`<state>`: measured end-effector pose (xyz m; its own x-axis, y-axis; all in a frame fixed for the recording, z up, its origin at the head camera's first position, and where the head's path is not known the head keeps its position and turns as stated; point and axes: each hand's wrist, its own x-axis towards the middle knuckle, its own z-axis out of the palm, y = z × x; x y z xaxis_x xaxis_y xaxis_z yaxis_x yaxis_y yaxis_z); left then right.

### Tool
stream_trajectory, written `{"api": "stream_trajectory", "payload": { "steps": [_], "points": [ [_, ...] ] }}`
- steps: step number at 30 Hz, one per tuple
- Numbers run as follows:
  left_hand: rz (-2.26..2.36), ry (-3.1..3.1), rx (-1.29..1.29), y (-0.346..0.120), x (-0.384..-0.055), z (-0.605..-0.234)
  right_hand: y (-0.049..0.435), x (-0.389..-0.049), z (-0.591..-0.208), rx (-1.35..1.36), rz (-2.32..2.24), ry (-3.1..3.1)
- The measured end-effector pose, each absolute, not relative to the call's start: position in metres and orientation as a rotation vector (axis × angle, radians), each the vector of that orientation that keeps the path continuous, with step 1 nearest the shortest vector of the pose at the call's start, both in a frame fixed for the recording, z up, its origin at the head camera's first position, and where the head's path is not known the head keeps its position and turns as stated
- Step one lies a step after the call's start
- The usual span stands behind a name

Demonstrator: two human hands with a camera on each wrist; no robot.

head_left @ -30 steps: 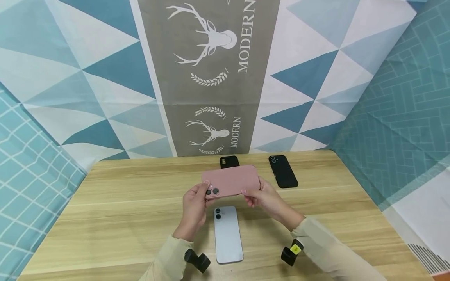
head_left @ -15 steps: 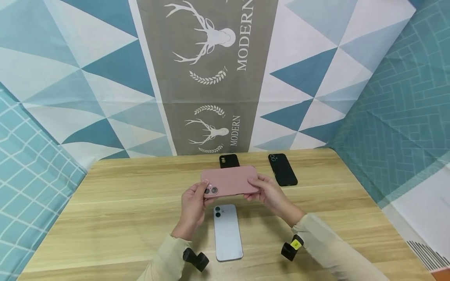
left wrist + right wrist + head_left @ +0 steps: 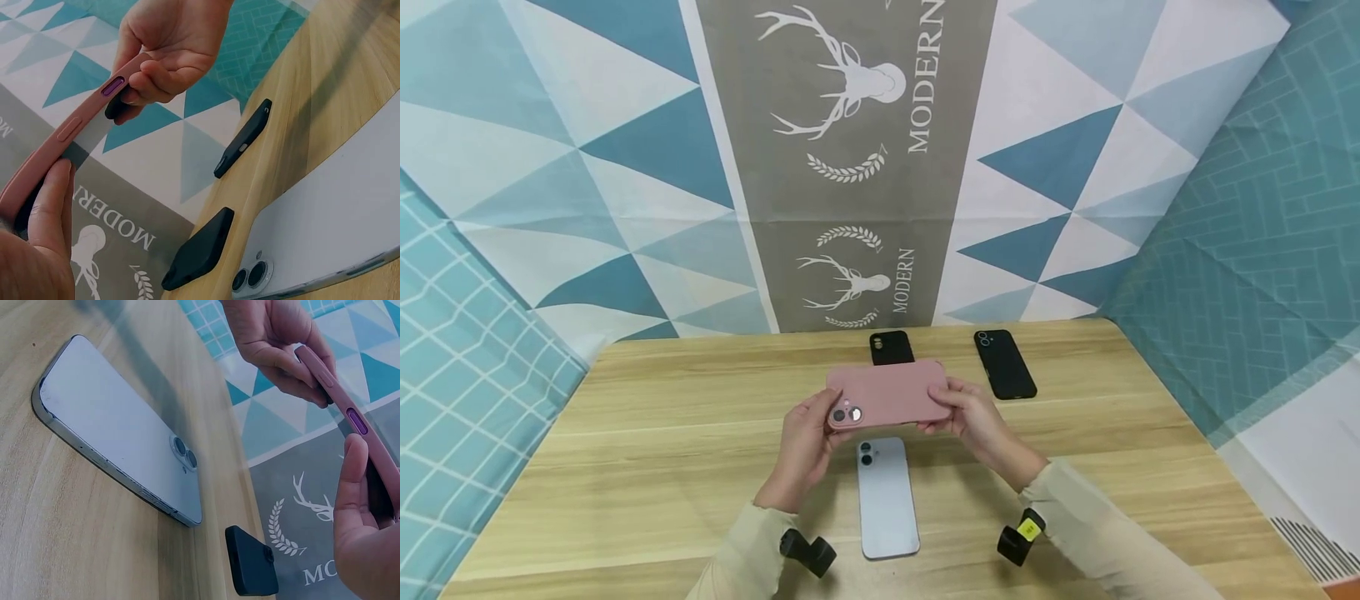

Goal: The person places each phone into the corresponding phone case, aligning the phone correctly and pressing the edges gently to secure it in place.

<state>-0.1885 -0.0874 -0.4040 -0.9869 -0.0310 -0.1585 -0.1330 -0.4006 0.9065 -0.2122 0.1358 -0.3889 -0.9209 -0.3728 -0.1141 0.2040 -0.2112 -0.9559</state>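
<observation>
Both hands hold a phone in a pink case (image 3: 891,394) above the table, lying sideways with its back and two camera lenses facing up. My left hand (image 3: 805,446) grips the camera end, thumb at the near corner. At the other end my right hand (image 3: 977,421) pinches it, thumb on the back and fingers beneath. A purple strip (image 3: 357,420) shows through a slot in the case's side in the right wrist view. Below the hands, a white phone (image 3: 887,500) lies on the table with its camera lenses up.
A black phone case (image 3: 892,347) lies behind the pink one, partly covered by it. Another black phone case (image 3: 1004,364) is farther right on the wooden table (image 3: 662,467). Patterned cloth (image 3: 850,192) hangs at the table's back edge.
The right thumb has shifted from the case's near edge onto its back. The pink-cased phone has come slightly lower and nearer, and the left hand has moved a little left.
</observation>
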Motion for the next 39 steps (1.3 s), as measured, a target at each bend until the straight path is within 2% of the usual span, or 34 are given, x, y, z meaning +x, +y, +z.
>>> {"api": "stream_trajectory", "payload": {
  "steps": [17,25,39],
  "points": [
    [2.491,1.816,-0.263,-0.088,-0.188,-0.405,0.143,-0.211,-0.389,-0.206,-2.175,1.643],
    [2.496,1.726,-0.16,-0.089,-0.186,-0.409,0.143,-0.213,-0.388,-0.152,-2.214,1.594],
    [2.459,1.612,-0.124,-0.073,-0.184,-0.413,0.134,-0.213,-0.386,-0.091,-2.347,1.506]
  ]
}}
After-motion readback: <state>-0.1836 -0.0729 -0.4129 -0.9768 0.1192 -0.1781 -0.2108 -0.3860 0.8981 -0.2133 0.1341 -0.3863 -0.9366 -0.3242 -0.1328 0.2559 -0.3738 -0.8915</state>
